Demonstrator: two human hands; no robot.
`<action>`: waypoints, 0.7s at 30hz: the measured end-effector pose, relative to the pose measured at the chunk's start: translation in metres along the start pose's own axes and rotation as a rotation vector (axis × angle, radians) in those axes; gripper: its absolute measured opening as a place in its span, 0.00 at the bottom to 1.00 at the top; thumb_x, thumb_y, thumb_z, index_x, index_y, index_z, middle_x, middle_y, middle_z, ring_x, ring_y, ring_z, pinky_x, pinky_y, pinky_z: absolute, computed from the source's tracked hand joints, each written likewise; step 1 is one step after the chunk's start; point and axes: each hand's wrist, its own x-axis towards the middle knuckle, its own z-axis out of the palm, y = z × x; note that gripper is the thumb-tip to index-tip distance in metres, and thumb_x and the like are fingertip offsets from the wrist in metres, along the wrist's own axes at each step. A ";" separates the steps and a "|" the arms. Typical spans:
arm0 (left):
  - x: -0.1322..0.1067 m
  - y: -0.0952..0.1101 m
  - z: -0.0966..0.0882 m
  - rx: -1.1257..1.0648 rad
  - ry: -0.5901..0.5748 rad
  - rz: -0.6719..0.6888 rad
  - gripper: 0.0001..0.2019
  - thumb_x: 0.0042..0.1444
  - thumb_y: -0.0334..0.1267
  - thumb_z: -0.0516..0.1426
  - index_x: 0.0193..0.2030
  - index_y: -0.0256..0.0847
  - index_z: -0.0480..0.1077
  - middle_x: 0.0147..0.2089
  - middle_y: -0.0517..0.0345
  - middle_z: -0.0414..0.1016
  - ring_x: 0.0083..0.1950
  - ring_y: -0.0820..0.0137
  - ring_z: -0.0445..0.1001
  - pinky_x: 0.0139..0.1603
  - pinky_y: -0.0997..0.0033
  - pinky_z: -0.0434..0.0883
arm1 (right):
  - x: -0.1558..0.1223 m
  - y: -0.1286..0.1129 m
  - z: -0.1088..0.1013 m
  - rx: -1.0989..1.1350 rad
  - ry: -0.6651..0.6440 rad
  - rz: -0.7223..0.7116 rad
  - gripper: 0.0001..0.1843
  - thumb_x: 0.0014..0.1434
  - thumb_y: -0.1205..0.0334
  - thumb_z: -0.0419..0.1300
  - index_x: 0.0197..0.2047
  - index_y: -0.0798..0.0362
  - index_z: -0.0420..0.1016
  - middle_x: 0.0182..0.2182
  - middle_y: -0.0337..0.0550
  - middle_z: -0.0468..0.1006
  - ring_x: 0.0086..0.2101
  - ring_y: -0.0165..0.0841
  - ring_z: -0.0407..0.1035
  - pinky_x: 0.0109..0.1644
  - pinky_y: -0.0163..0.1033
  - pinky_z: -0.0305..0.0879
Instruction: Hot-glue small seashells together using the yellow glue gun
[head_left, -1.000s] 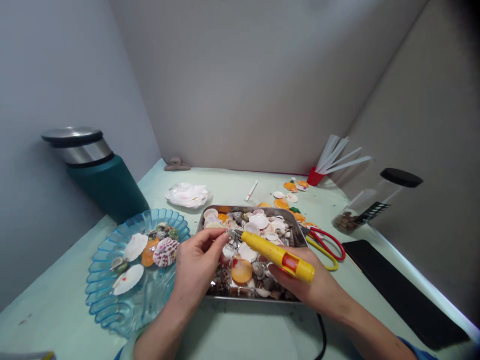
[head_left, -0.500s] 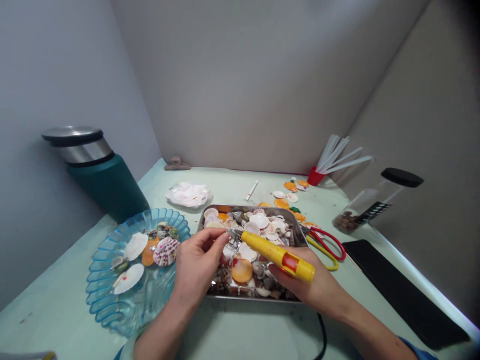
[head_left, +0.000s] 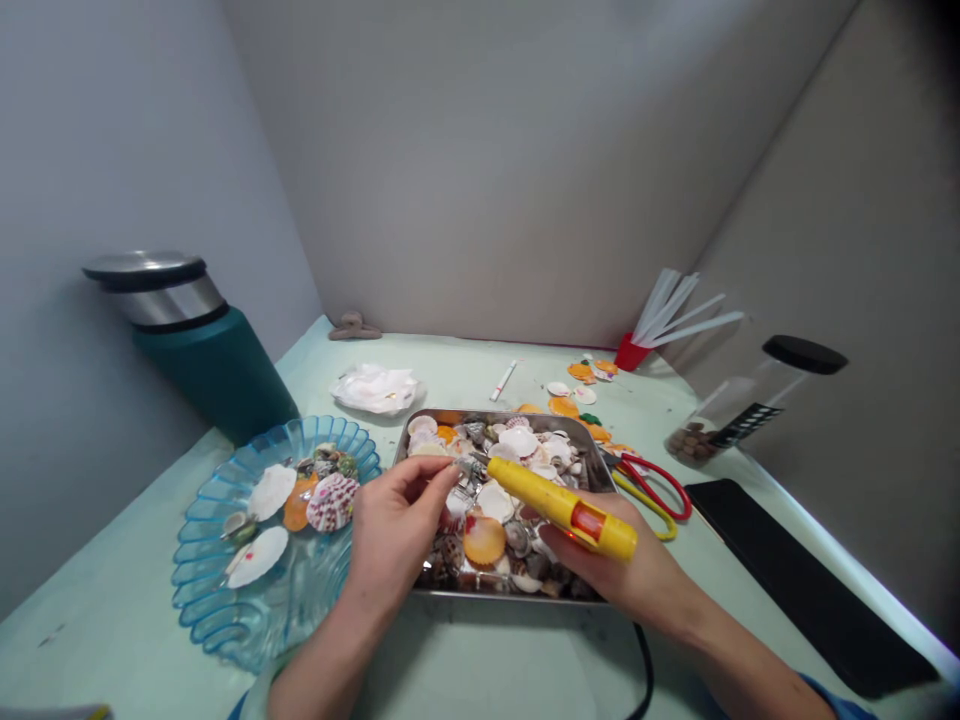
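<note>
My right hand (head_left: 611, 545) is wrapped round a yellow hot glue gun (head_left: 559, 502) with a red part in its side. The gun's metal nozzle points left toward the fingertips of my left hand (head_left: 401, 515). That hand is pinched closed on a small item too tiny to make out. Both hands are over a metal tray (head_left: 517, 597) full of mixed seashells, among them an orange scallop shell (head_left: 484, 541). Left of my left hand is a blue scalloped plate (head_left: 199, 600) bearing several shells, including a purple-speckled one (head_left: 332, 502).
Scissors (head_left: 660, 490) with red and yellow handles lie right of the tray. A black slab (head_left: 810, 585), a clear jar (head_left: 739, 410), a red cup (head_left: 632, 352) of white sticks, a teal bottle (head_left: 217, 375) and a plastic bag (head_left: 377, 388) surround the work. A black cable (head_left: 645, 670) hangs near my right forearm.
The glue gun and my right hand have shifted slightly right, drawing the nozzle a little away from my left fingertips. My left hand has stayed in place.
</note>
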 end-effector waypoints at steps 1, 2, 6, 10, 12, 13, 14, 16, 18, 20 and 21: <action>0.000 0.000 0.000 0.001 -0.002 0.001 0.10 0.48 0.43 0.61 0.32 0.38 0.76 0.22 0.61 0.73 0.20 0.75 0.67 0.22 0.78 0.64 | 0.000 0.000 0.000 0.002 0.002 0.002 0.08 0.58 0.62 0.55 0.28 0.53 0.65 0.23 0.35 0.67 0.24 0.27 0.58 0.26 0.32 0.57; 0.000 0.000 0.000 0.002 -0.003 0.000 0.10 0.48 0.43 0.61 0.32 0.38 0.76 0.22 0.61 0.74 0.20 0.75 0.67 0.22 0.78 0.64 | 0.000 0.000 0.001 0.004 0.002 0.002 0.08 0.58 0.62 0.55 0.28 0.53 0.65 0.23 0.35 0.67 0.24 0.27 0.58 0.26 0.32 0.57; 0.000 0.001 0.000 0.007 -0.001 0.009 0.11 0.48 0.44 0.61 0.32 0.38 0.76 0.22 0.61 0.74 0.20 0.75 0.67 0.22 0.78 0.64 | 0.000 -0.001 0.001 0.003 -0.001 -0.008 0.06 0.57 0.64 0.56 0.28 0.54 0.66 0.23 0.36 0.68 0.23 0.27 0.59 0.26 0.32 0.57; 0.000 0.002 0.000 0.021 -0.002 0.028 0.11 0.48 0.44 0.60 0.32 0.39 0.76 0.23 0.60 0.75 0.21 0.74 0.67 0.22 0.77 0.64 | 0.000 -0.002 0.001 0.001 -0.006 0.007 0.06 0.57 0.64 0.55 0.29 0.54 0.68 0.23 0.36 0.68 0.23 0.27 0.58 0.24 0.32 0.56; 0.000 0.002 0.000 0.019 -0.001 0.030 0.11 0.48 0.44 0.60 0.32 0.38 0.76 0.23 0.59 0.75 0.20 0.74 0.67 0.22 0.77 0.65 | 0.000 -0.002 0.001 -0.002 -0.009 0.012 0.06 0.57 0.63 0.55 0.29 0.54 0.68 0.23 0.36 0.67 0.22 0.27 0.58 0.24 0.32 0.56; 0.000 0.003 0.000 0.016 0.000 0.032 0.11 0.48 0.44 0.60 0.32 0.38 0.76 0.23 0.60 0.75 0.20 0.74 0.67 0.22 0.77 0.65 | 0.000 -0.002 0.000 -0.003 -0.012 0.013 0.06 0.57 0.63 0.55 0.29 0.54 0.67 0.23 0.35 0.67 0.22 0.27 0.58 0.25 0.32 0.56; -0.001 0.003 0.000 0.012 -0.001 0.031 0.11 0.48 0.44 0.60 0.32 0.38 0.76 0.22 0.60 0.74 0.20 0.74 0.67 0.22 0.77 0.65 | 0.000 -0.002 0.000 -0.002 -0.014 0.015 0.06 0.57 0.63 0.55 0.29 0.54 0.67 0.22 0.35 0.67 0.22 0.27 0.58 0.25 0.32 0.56; -0.001 0.003 0.000 0.008 -0.004 0.027 0.10 0.48 0.43 0.60 0.32 0.38 0.76 0.22 0.60 0.74 0.20 0.74 0.67 0.22 0.77 0.65 | 0.000 -0.002 0.000 0.002 -0.016 0.020 0.06 0.57 0.63 0.55 0.29 0.54 0.67 0.22 0.35 0.67 0.22 0.27 0.58 0.24 0.32 0.56; -0.001 0.003 0.000 0.014 -0.007 0.027 0.10 0.48 0.43 0.60 0.32 0.38 0.76 0.23 0.60 0.74 0.20 0.75 0.67 0.22 0.77 0.65 | 0.000 -0.002 0.000 0.002 -0.015 0.019 0.06 0.56 0.63 0.55 0.29 0.54 0.68 0.23 0.35 0.67 0.22 0.27 0.58 0.24 0.31 0.56; -0.001 0.002 0.000 0.023 -0.008 0.032 0.10 0.49 0.43 0.60 0.33 0.38 0.76 0.23 0.60 0.74 0.20 0.75 0.68 0.22 0.77 0.65 | 0.000 -0.002 0.000 -0.003 -0.009 0.013 0.06 0.56 0.64 0.56 0.28 0.54 0.68 0.22 0.35 0.67 0.23 0.27 0.58 0.25 0.32 0.56; -0.001 0.002 0.000 0.027 -0.008 0.035 0.10 0.49 0.43 0.60 0.33 0.38 0.76 0.23 0.60 0.74 0.21 0.75 0.68 0.22 0.78 0.65 | 0.000 -0.002 0.000 -0.003 -0.007 0.011 0.06 0.56 0.64 0.56 0.28 0.54 0.68 0.22 0.35 0.67 0.23 0.27 0.58 0.26 0.32 0.57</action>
